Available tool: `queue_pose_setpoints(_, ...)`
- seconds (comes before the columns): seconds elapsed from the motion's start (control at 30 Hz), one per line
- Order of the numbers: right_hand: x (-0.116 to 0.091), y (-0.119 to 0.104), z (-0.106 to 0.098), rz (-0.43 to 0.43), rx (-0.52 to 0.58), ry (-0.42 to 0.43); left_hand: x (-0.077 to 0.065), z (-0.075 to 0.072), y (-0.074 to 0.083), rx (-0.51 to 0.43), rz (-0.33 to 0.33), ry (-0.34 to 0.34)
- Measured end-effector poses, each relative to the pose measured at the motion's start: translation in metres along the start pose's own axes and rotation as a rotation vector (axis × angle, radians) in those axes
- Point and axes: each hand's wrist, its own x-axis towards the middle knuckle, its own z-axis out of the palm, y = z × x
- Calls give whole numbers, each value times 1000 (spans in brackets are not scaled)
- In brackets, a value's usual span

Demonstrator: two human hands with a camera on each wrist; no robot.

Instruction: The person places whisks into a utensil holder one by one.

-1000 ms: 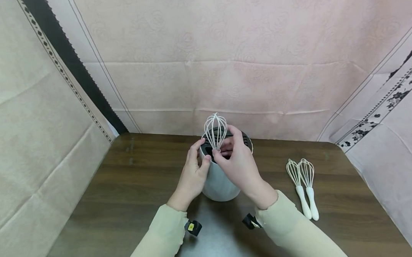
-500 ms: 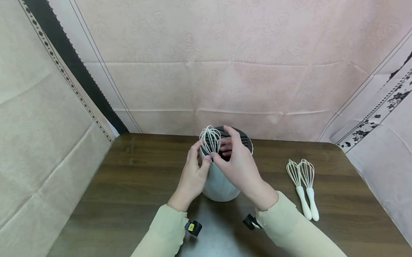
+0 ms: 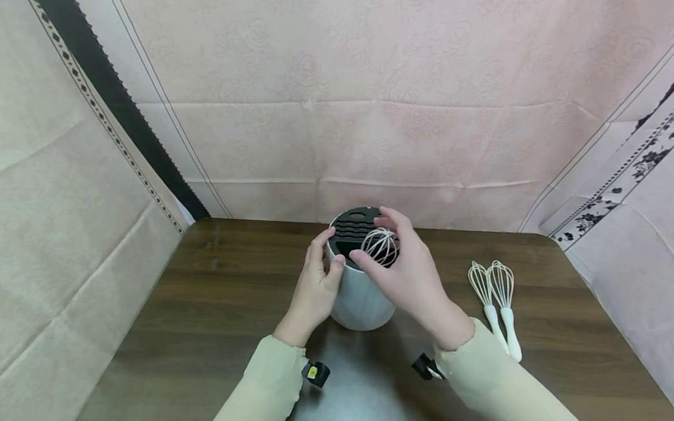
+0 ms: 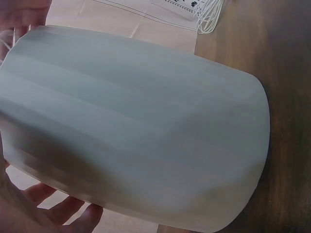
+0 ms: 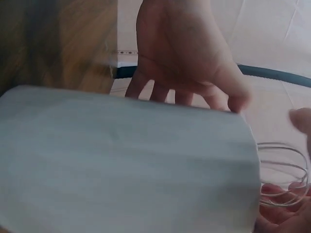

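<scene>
One pale-grey rounded container (image 3: 360,300) with black slotted top, frame centre; one white wire whisk (image 3: 380,246) in it, handle hidden, wire head leaning right. Left hand (image 3: 312,287) curled round container's left side. Right hand (image 3: 409,273) loosely spread around whisk head, contact unclear. Two loose white whisks (image 3: 510,328), right on brown wood-grain table (image 3: 223,328); left wrist view catches only wires, top edge; head view shows handles.
</scene>
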Motion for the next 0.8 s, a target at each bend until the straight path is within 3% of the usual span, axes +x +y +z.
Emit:
queue_pose_setpoints(0.17,-5,12,-21,-39,96,79,-1,0,0,-2,2,-2)
queue_pose_setpoints(0.33,-15,36,-45,-49,105,157,-1,0,0,6,8,0)
queue_pose_setpoints(0.43,-25,56,-57,19,70,155,-2,0,0,5,15,5)
queue_pose_setpoints(0.67,-56,110,-81,291,-94,45,-2,1,0,-1,20,2)
queue_pose_setpoints(0.8,-72,134,-94,371,-174,-10,-3,1,0,0,22,1)
